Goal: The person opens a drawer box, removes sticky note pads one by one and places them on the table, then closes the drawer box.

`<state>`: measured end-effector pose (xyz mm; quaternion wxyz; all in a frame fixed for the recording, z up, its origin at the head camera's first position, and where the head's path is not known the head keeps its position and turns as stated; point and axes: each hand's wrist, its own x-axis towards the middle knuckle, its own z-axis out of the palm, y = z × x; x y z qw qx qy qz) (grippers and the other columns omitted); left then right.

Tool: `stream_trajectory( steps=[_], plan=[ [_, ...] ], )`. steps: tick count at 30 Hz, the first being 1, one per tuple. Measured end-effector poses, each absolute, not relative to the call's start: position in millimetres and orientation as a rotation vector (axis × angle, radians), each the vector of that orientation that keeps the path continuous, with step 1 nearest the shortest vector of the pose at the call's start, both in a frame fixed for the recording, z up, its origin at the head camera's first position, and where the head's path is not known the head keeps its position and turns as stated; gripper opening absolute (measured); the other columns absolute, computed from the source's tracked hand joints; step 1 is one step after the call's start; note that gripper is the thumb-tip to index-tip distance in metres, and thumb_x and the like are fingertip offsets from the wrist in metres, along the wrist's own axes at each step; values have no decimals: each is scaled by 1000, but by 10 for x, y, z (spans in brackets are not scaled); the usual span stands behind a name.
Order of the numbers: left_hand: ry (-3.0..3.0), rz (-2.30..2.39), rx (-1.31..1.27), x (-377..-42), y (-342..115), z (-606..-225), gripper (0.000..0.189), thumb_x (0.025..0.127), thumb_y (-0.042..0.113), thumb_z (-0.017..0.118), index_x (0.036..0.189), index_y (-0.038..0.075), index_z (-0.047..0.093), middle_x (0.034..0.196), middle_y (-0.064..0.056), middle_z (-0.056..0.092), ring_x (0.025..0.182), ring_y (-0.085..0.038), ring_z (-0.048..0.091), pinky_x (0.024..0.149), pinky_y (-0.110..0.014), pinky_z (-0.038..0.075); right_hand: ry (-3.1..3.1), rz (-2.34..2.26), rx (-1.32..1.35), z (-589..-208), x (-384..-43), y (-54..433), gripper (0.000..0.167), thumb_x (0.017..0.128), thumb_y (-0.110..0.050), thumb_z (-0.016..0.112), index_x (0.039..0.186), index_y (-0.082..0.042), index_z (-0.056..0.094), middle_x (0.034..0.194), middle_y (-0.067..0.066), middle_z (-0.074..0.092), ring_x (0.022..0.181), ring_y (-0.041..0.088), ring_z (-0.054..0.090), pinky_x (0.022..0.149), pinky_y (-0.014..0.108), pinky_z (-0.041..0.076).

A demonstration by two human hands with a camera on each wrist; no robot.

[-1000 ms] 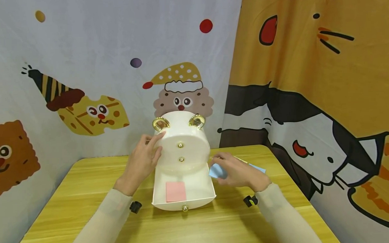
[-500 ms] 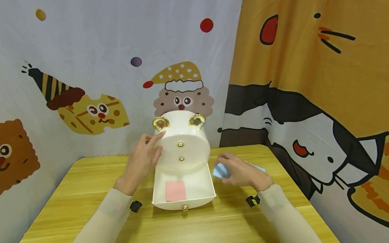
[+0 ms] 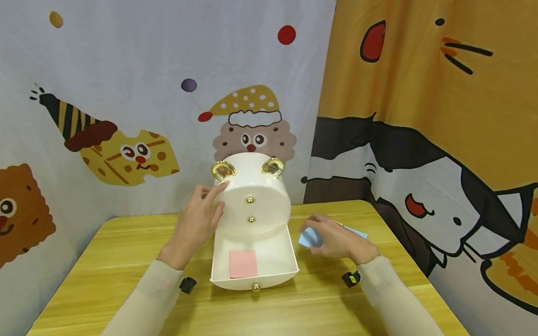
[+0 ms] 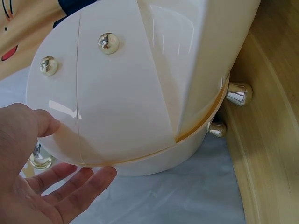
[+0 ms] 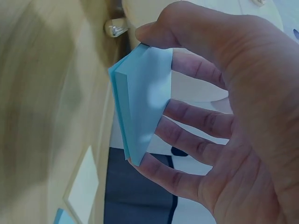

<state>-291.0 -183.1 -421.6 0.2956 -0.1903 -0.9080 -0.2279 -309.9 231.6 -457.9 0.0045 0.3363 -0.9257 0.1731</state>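
A white mini drawer cabinet (image 3: 251, 176) with gold ring ears and gold knobs stands mid-table. Its bottom drawer (image 3: 272, 262) is pulled out, and a pink sticky note pad (image 3: 243, 264) lies flat in the drawer's front left. My left hand (image 3: 188, 232) rests on the cabinet's left side, its thumb against the front face (image 4: 117, 112) and fingers along the edge. To the right of the drawer, my right hand (image 3: 333, 237) holds a light blue sticky note pad (image 5: 149, 93) by its edges, between thumb and fingertips, above the table.
Behind the right hand lie another blue pad (image 3: 356, 231) and a pale yellow pad (image 5: 84, 184) on the wooden table (image 3: 121, 272). A cartoon-printed curtain (image 3: 136, 54) hangs behind the table and along its right side.
My right hand has moved a little to the right, away from the drawer, with the blue sticky note pad in it. The left hand, cabinet and pink pad stay in place.
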Motion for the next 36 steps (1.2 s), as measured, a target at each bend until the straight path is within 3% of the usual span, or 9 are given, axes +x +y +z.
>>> stream_trajectory(
  steps=[8,15,23,36],
  plan=[
    [-2414,-615,-505,-2909,-1829,-4205,56,117,17,73,171,21,59,133,-25,64,90,-33,71,70,-44,64,-2961,498,1022,-4683,-3146,2349,47,94,-15,97,137,-21,76,153,18,69,128,34,67,99,52,66],
    [-2419,-608,-501,-2905,-1826,-4203,55,117,18,73,171,22,59,133,-25,64,89,-32,70,69,-43,64,-3017,507,999,-4753,-3151,2346,47,95,-15,96,139,-14,78,152,19,69,127,34,67,103,54,64],
    [-2407,-615,-506,-2895,-1832,-4206,55,116,15,74,170,20,60,132,-25,64,91,-34,71,70,-44,64,-3086,486,976,-4871,-3199,2331,48,96,-18,95,140,-15,77,155,17,67,132,34,67,110,58,61],
    [-2383,-629,-519,-2896,-1831,-4213,56,115,14,75,169,20,61,132,-25,64,88,-31,71,66,-40,61,-3073,444,941,-5008,-3273,2293,46,95,-20,97,136,-18,77,152,16,63,116,27,68,97,48,65]
  ],
)
